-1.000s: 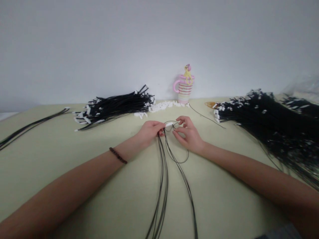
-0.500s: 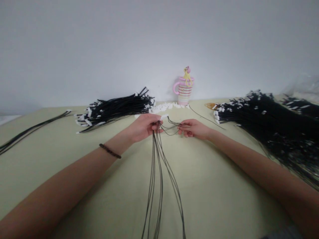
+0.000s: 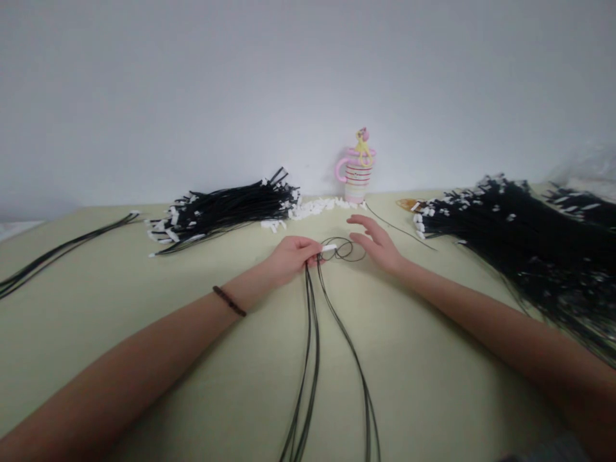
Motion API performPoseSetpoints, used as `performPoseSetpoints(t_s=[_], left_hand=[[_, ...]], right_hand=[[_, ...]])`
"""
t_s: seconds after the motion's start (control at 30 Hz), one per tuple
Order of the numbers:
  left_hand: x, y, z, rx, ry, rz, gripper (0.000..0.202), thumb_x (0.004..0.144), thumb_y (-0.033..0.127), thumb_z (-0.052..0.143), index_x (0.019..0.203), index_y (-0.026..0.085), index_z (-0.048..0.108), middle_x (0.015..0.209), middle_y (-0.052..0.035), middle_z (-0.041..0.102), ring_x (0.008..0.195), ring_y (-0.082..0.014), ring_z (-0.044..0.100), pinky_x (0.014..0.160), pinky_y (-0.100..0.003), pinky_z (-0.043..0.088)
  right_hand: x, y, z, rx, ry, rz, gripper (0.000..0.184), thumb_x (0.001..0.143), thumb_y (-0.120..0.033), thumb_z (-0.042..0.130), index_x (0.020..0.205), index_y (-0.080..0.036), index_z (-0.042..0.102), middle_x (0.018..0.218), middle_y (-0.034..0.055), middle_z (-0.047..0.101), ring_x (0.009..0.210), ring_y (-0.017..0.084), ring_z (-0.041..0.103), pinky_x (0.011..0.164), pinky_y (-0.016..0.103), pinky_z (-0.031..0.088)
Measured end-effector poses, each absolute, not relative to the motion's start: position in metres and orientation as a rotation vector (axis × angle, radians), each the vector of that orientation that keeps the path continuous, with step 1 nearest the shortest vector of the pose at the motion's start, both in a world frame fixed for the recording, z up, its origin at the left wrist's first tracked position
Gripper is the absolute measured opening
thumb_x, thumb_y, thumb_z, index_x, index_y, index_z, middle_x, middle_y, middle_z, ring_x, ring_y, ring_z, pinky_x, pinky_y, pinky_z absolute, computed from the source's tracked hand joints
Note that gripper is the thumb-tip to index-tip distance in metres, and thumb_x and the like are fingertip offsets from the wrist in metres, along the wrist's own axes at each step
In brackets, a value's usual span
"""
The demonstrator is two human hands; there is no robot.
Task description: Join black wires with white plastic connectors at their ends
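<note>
My left hand point(image 3: 294, 258) pinches several thin black cords point(image 3: 312, 321) between thumb and fingers, just above the table. A small white tab point(image 3: 330, 248) sticks out at its fingertips. Past the tab the cords curl into loose loops point(image 3: 350, 249) toward the right. The long lower lengths hang down and run off the bottom edge of the view. Beside the loops is my right hand point(image 3: 380, 245), thumb and fingers spread apart, holding nothing I can see.
A bundle of black cords with white ends point(image 3: 226, 208) lies back left, near loose white pieces point(image 3: 315, 206). A pink-handled striped mug point(image 3: 357, 179) stands by the wall. Larger black bundles point(image 3: 534, 244) cover the right side. Several separate cords point(image 3: 72, 244) lie far left.
My right hand has let go of the cord ends and its fingers have opened. The ends now curl into loops. My left hand has moved slightly right and nearer with the cords.
</note>
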State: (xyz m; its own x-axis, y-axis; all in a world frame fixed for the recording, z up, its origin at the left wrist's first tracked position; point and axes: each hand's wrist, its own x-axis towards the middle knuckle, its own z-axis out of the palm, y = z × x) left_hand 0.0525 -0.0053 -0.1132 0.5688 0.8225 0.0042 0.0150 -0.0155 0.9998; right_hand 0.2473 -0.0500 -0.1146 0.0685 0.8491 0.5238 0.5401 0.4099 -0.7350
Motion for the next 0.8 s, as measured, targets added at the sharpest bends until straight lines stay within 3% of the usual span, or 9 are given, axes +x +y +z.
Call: performPoseSetpoints(t_s=[0.07,0.13,0.2,0.33,0.53,0.8], left_hand=[[0.054,-0.004,-0.115,1.395,0.74,0.778,0.018,0.068,0.025,0.06,0.058,0.011,0.056,0.044,0.0055,0.041,0.044,-0.0048,0.04,0.067,-0.027,0.047],[0.054,-0.004,-0.117,1.396,0.736,0.787,0.02,0.067,0.026,0.06,0.056,0.012,0.054,0.045,0.0051,0.043,0.044,-0.0046,0.04,0.059,-0.024,0.046],[0.055,-0.004,-0.119,1.463,0.775,0.791,0.02,0.067,0.028,0.059,0.057,0.012,0.053,0.048,0.0038,0.046,0.045,-0.0054,0.042,0.051,-0.02,0.04],[0.054,-0.003,-0.12,1.567,0.811,0.796,0.02,0.068,0.029,0.056,0.058,0.012,0.054,0.049,0.0031,0.048,0.045,-0.0059,0.042,0.044,-0.018,0.031],[0.055,-0.004,-0.117,1.607,0.79,0.776,0.021,0.068,0.026,0.055,0.054,0.012,0.052,0.047,0.0029,0.046,0.045,-0.0058,0.041,0.045,-0.019,0.03],[0.056,-0.004,-0.116,1.533,0.814,0.755,0.019,0.067,0.026,0.058,0.056,0.011,0.055,0.046,0.0026,0.048,0.044,-0.0059,0.041,0.044,-0.019,0.031]], right_hand=[[0.233,-0.062,-0.115,-1.236,-1.763,0.21,0.024,0.072,-0.03,0.055,0.09,-0.015,0.056,0.089,0.0054,0.058,0.08,0.015,0.053,0.073,0.027,0.041],[0.217,-0.072,-0.117,-1.251,-1.901,0.307,0.017,0.077,-0.031,0.05,0.078,-0.015,0.057,0.068,0.0011,0.057,0.059,0.01,0.049,0.058,0.022,0.039],[0.203,-0.078,-0.122,-1.293,-2.001,0.455,0.026,0.081,-0.034,0.044,0.071,-0.015,0.058,0.059,-0.0003,0.054,0.051,0.008,0.046,0.05,0.02,0.033],[0.19,-0.081,-0.129,-1.373,-1.982,0.475,0.028,0.079,-0.038,0.047,0.069,-0.015,0.06,0.06,0.0004,0.056,0.051,0.007,0.045,0.047,0.019,0.029],[0.193,-0.079,-0.133,-1.37,-1.949,0.432,0.014,0.074,-0.023,0.05,0.063,-0.015,0.055,0.057,-0.0014,0.052,0.05,0.006,0.043,0.047,0.018,0.029],[0.201,-0.069,-0.135,-1.202,-1.77,0.946,0.016,0.071,-0.027,0.053,0.065,-0.013,0.054,0.056,-0.0025,0.049,0.049,0.006,0.041,0.047,0.018,0.031]])
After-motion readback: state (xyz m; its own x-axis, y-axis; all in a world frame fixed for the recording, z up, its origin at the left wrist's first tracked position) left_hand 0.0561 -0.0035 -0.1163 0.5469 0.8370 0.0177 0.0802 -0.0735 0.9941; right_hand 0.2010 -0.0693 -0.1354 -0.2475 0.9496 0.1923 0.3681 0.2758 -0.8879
